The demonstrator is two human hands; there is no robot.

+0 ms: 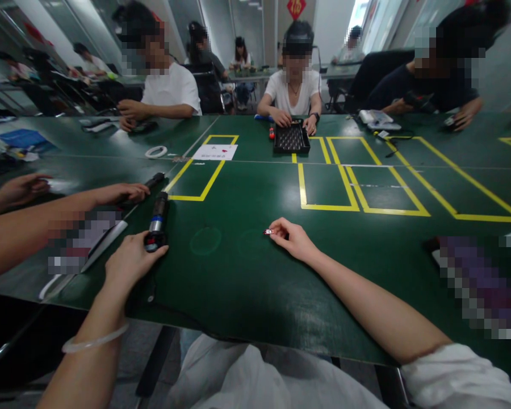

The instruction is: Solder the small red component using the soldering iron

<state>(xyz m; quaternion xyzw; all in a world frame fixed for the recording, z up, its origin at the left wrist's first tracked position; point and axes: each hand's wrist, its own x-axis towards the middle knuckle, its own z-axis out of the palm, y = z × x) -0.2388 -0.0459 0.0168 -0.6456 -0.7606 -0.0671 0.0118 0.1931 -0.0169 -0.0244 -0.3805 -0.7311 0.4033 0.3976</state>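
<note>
Left hand is wrapped round the near end of a dark cylindrical tool, banded in blue and silver; the far end is pointed away across the green table. Whether the tool is lifted or rested cannot be told. In the right hand, a small red-and-white piece is pinched between thumb and fingertips; contact with the tabletop cannot be made out. The two hands are held well apart. Beyond them, yellow tape outlines are laid on the table, one partly covered by a white sheet. Across the table, a black tray is handled by a co-worker.
</note>
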